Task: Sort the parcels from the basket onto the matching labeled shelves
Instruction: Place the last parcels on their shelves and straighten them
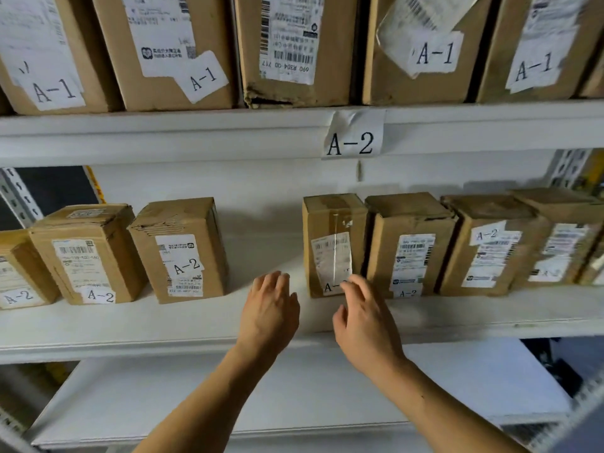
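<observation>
Both hands, left hand [269, 308] and right hand [366, 317], hovered with fingers loosely spread, holding nothing. They hung before an upright A-2 parcel [333, 243] on the A-2 shelf [163, 322].

Your right hand [366, 322] covers part of the A-2 sticker on the middle parcel [333, 243]. Top-shelf boxes [176, 50] are cut off above; the fine print on the shipping labels [411, 259] is unreadable.

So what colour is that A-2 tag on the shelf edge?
White paper with black lettering; the A-2 tag on the grey-white shelf edge shows clearly in the head view.
</observation>
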